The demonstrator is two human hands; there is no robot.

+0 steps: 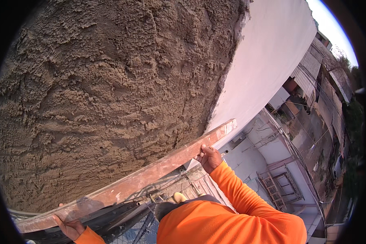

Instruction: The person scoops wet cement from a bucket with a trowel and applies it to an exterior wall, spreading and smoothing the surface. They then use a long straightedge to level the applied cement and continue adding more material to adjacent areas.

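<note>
My left hand (70,225) grips a long, straight, reddish board (122,184) near its lower left end, fingers on both sides of it. My right hand (208,158), in an orange sleeve, grips the same board toward its upper right part, fingers curled round its edge. The board slants along the lower edge of a rough, wet, grey-brown plaster surface (114,89); whether it touches the plaster is unclear. To the right of the plaster, past a ragged edge, is a smooth white wall (264,57).
Below me are planks (195,183), dark sheeting (122,215) and wire mesh. Further down at the right lie a white structure (278,150) with a wooden ladder-like frame (270,187), cables, corrugated roofs (307,69), a dirt lane and trees at the far edge.
</note>
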